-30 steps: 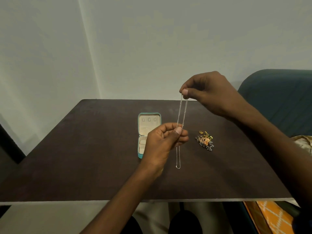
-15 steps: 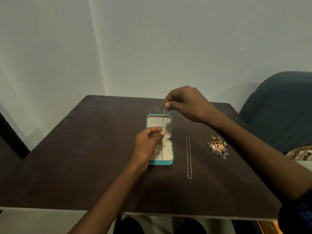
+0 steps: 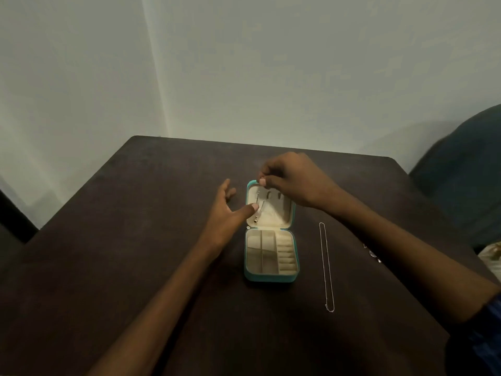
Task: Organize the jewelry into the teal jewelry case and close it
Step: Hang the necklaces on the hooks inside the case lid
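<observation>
Case: the teal jewelry case (image 3: 272, 278) lies open at the table's (image 3: 135, 267) centre, lid half away from the person, tray half toward them; long axis runs away from the person.
Lid interior: cream lining with a row of small hooks near the far edge; a fine chain necklace (image 3: 259, 204) hangs down from there, its pendant end near the hinge.
Right hand: right hand (image 3: 291, 180) over the lid's far edge, thumb and forefinger pinched on the top of the chain at the hooks.
Left hand: left hand (image 3: 226, 213) at the case's left side, fingers spread and straight, thumb tip pressing the chain against the lining; it grips nothing.
Second necklace: second chain (image 3: 326, 267) lies stretched out on the table just right of the case, parallel to its long axis, untouched.
Small jewelry: a small cluster (image 3: 372, 255) shows farther right, mostly hidden behind the right forearm.
Key relation: the loose items all lie to the case's right, so the right hand is judged nearer for the next pick-up.
Tray: compartments and ring rolls appear unfilled.
Writing: no brand, label or text is legible.
</observation>
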Motion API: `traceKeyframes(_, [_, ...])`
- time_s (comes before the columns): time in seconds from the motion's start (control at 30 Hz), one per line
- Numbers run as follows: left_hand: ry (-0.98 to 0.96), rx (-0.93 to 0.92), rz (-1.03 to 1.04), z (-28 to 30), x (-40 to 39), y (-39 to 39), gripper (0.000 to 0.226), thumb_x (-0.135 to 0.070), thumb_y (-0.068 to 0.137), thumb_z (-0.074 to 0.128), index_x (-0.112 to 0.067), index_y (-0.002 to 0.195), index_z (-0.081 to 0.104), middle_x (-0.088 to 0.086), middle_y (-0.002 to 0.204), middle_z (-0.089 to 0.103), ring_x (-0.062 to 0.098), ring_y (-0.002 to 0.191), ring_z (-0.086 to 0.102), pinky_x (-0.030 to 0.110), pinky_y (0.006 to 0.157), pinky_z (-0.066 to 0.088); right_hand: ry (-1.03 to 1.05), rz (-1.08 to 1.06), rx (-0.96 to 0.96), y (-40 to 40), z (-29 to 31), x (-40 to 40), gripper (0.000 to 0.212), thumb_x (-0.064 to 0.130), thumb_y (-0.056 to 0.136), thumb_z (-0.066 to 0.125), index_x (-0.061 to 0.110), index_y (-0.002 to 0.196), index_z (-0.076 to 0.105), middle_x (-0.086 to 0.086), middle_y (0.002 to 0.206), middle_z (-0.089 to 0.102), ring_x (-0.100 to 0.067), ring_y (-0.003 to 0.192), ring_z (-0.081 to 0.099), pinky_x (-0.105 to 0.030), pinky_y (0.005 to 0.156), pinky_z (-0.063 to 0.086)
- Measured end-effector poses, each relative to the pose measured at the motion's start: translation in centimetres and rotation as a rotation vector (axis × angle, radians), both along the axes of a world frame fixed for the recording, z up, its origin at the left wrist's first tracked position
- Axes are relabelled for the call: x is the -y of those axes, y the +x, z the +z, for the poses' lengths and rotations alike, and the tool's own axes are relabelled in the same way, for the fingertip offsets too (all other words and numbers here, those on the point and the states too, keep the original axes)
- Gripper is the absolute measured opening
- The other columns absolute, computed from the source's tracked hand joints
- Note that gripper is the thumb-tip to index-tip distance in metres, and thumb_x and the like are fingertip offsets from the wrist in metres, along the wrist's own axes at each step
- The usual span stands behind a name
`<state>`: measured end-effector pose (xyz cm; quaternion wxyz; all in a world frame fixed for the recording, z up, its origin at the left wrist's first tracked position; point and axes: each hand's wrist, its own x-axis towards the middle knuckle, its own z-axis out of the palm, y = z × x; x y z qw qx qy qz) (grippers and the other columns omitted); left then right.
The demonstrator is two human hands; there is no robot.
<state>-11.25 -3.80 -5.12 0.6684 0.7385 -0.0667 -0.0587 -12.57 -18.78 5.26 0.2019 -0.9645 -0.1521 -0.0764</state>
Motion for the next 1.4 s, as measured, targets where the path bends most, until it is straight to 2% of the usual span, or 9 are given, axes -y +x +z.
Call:
traceKeyframes(0.13, [-0.094,-0.019,-0.028,-0.9,0.2,0.9,0.071,-0.006,0.086,0.062,-0.017,0.145,0.024,0.011,0.138,0.048,0.020,0.123,0.050,0.034,0.099,0.045,-0.035,-0.008,-0.006,1.0,-1.3,0.2,0.010,0.020,0.087,0.062,0.014,0.088,0.070,0.003,0.080,0.068,-0.006,0.070,0.055,-0.008,0.057,0.034])
traceKeyframes(0.23, [-0.135,-0.007,-0.053,-1.2,0.4,1.2,0.067,0.000,0.086,0.058,-0.014,0.143,0.026,0.013,0.128,0.055,0.022,0.114,0.057,0.033,0.089,0.051,-0.038,-0.006,-0.014,1.5,-1.9,0.4,0.010,0.021,0.086,0.062,0.016,0.086,0.070,0.001,0.082,0.070,-0.011,0.073,0.060,-0.023,0.062,0.042])
traceKeyframes(0.4, [-0.155,0.001,-0.098,-1.7,0.6,1.7,0.066,-0.005,0.085,0.062,-0.015,0.142,0.031,0.009,0.126,0.058,0.021,0.113,0.058,0.035,0.089,0.053,-0.039,-0.022,-0.004,2.1,-2.9,0.4,0.011,0.023,0.087,0.059,0.016,0.086,0.068,-0.001,0.083,0.070,-0.016,0.075,0.062,-0.033,0.067,0.049])
traceKeyframes(0.57, [-0.155,0.085,-0.078,-1.7,1.3,2.0,0.048,-0.008,0.083,0.066,-0.018,0.127,0.048,0.003,0.115,0.062,0.018,0.106,0.062,0.029,0.081,0.057,-0.104,-0.034,0.116,2.2,-3.9,0.2,0.013,0.023,0.088,0.056,0.018,0.088,0.068,-0.001,0.084,0.067,-0.017,0.077,0.057,-0.032,0.065,0.045])
traceKeyframes(0.7, [-0.197,0.093,-0.048,-1.8,1.7,2.4,0.033,-0.008,0.084,0.065,-0.021,0.112,0.054,0.011,0.109,0.063,0.025,0.097,0.065,0.038,0.076,0.058,-0.163,-0.036,0.242,2.0,-4.9,0.3,0.019,0.024,0.090,0.054,0.017,0.097,0.069,-0.002,0.090,0.061,-0.016,0.084,0.049,-0.028,0.067,0.032])
traceKeyframes(0.83, [-0.193,0.101,-0.009,-2.2,1.9,2.8,0.022,-0.013,0.088,0.061,-0.022,0.107,0.056,0.010,0.102,0.065,0.025,0.093,0.066,0.038,0.076,0.057,-0.197,-0.036,0.381,1.8,-5.9,0.2,0.024,0.027,0.087,0.051,0.013,0.090,0.071,-0.007,0.080,0.066,-0.026,0.075,0.057,-0.029,0.062,0.036])
traceKeyframes(0.93, [-0.186,0.097,0.018,-2.4,1.9,3.1,0.020,-0.014,0.090,0.059,-0.019,0.108,0.056,0.009,0.099,0.066,0.023,0.090,0.067,0.036,0.074,0.057,-0.188,-0.052,0.453,1.7,-6.7,0.0,0.029,0.028,0.086,0.047,0.010,0.086,0.070,-0.008,0.075,0.066,-0.027,0.068,0.057,-0.031,0.059,0.040])
traceKeyframes(1.17, [-0.184,0.110,0.081,-2.2,2.5,3.1,0.018,-0.013,0.090,0.058,-0.031,0.094,0.057,0.001,0.086,0.066,0.020,0.080,0.067,0.039,0.071,0.058,-0.193,-0.139,0.561,2.1,-8.2,-0.3,0.012,0.020,0.086,0.057,0.010,0.082,0.063,-0.007,0.070,0.061,-0.025,0.063,0.052,-0.037,0.057,0.044])
traceKeyframes(1.4, [-0.153,0.148,0.073,-2.4,2.5,3.0,0.019,-0.012,0.088,0.060,-0.029,0.098,0.056,-0.004,0.086,0.065,0.014,0.081,0.067,0.032,0.070,0.058,-0.328,-0.232,0.621,2.1,-9.4,-0.1,0.005,0.018,0.082,0.065,0.014,0.078,0.063,-0.003,0.068,0.062,-0.021,0.063,0.050,-0.030,0.058,0.034])
